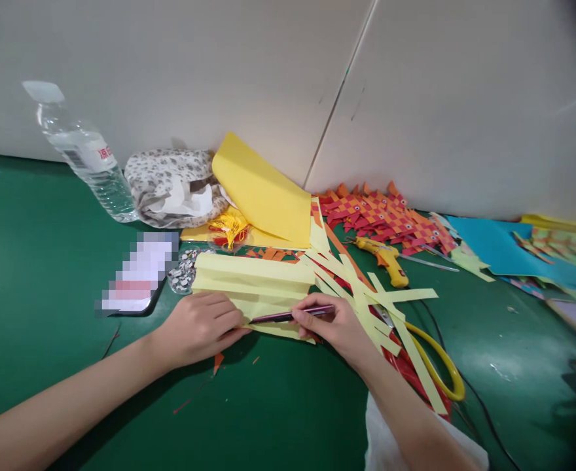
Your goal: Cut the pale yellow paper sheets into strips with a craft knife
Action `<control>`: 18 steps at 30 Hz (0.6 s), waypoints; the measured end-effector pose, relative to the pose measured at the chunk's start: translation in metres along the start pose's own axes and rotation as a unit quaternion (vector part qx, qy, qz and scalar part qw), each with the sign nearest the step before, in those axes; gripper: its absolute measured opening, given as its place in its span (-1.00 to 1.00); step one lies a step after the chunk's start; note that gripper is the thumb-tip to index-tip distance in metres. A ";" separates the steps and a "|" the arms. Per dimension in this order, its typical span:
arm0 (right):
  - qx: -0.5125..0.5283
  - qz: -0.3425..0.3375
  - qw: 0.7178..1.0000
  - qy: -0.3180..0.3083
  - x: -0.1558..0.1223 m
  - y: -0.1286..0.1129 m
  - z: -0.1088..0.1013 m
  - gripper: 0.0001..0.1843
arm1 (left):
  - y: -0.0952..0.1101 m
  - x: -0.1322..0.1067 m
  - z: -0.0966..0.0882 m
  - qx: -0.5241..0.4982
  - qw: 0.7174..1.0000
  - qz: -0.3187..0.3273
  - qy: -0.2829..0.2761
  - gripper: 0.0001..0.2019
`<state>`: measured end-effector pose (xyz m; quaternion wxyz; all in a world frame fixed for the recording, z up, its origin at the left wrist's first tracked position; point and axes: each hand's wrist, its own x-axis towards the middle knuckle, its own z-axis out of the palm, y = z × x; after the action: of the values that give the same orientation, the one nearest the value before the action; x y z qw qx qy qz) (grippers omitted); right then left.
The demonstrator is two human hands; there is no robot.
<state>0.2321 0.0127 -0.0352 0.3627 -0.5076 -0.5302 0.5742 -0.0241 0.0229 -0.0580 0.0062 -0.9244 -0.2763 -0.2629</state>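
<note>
Head view: creased pale paper (258,277) lies right of the phone (143,275); the left hand (203,327), curled, holds its near edge, and the right hand (328,322) grips a pen (275,317). Steady paper and light pressure should keep lines clean.

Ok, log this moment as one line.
left hand: on creased pale yellow paper | right hand: holding pen, tip at paper | nearby: paper strips, glue gun, phone
</note>
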 end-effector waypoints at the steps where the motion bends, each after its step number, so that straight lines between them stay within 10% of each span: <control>1: -0.001 0.002 1.000 0.002 0.000 0.000 0.001 -0.74 | 0.000 0.000 0.000 0.006 1.000 0.004 0.002 -0.84; 18: -0.017 0.002 1.000 -0.016 0.003 0.001 0.002 -0.74 | 0.004 0.002 -0.003 0.061 0.994 0.072 0.053 -0.86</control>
<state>0.2300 0.0152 -0.0371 0.3442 -0.5055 -0.5446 0.5739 -0.0219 0.0198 -0.0543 0.0958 -0.9245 -0.2237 -0.2934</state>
